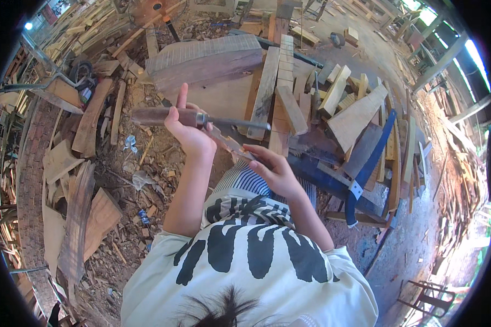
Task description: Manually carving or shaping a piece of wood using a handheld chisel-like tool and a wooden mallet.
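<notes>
My left hand (192,133) is closed round a chisel-like tool, with one finger pointing up. Its thick brown wooden handle (158,116) points left, and its narrow metal blade (240,123) extends right. Below the blade, a thin flat wooden strip (230,145) runs slantwise between my hands. The right hand (274,171) pinches the strip's lower end between thumb and fingers. The strip's upper end meets my left hand; whether those fingers grip it too, I cannot tell. Both hands are above my lap, over striped cloth (243,180).
A big timber block (204,61) lies ahead. Wood offcuts (357,117) pile up on the right, with a long dark-blue blade with a black handle (351,210) resting on them. Curved boards (77,215) lie at left among wood chips. An orange fan (155,8) stands at the far side.
</notes>
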A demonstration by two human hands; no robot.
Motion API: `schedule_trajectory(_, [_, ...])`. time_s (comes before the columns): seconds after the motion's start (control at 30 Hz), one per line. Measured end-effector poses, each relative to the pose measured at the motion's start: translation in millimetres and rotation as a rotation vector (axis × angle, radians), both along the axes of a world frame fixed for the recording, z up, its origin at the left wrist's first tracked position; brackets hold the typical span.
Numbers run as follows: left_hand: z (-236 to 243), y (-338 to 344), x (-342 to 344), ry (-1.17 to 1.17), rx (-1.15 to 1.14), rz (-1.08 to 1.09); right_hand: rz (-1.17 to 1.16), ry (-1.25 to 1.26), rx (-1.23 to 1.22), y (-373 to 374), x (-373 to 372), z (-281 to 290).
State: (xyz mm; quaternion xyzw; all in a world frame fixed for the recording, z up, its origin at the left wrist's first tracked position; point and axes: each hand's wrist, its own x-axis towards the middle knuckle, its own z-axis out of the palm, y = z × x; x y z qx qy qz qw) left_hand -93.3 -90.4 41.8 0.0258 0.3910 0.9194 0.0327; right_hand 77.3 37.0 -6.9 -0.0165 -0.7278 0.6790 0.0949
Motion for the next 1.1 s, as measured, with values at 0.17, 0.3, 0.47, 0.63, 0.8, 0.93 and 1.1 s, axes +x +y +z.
schedule_trajectory(0.17, [4,7,0,-0.057,-0.017,0.059,-0.013,-0.053,-0.200,4,-7,-9])
schedule_trajectory(0.3, [-7,10,-13,-0.097,-0.075,0.101,-0.103,-0.003,-0.277,16,-13,-20])
schedule_trajectory(0.47, [-29,31,-67,0.321,-0.340,0.463,-0.453,0.071,-0.130,60,-17,-32])
schedule_trajectory(0.63, [-39,60,-116,0.767,-0.483,0.230,-0.738,0.076,0.003,97,-20,-41])
schedule_trajectory(0.8, [-42,86,-118,0.877,-0.807,0.328,-0.823,-0.015,0.396,99,-35,-46])
schedule_trajectory(0.93, [-40,95,-115,0.990,-0.937,0.484,-0.671,0.178,0.571,85,-71,-37])
schedule_trajectory(1.1, [-34,92,-118,0.927,-1.162,0.296,-0.480,0.291,0.141,67,-149,8])
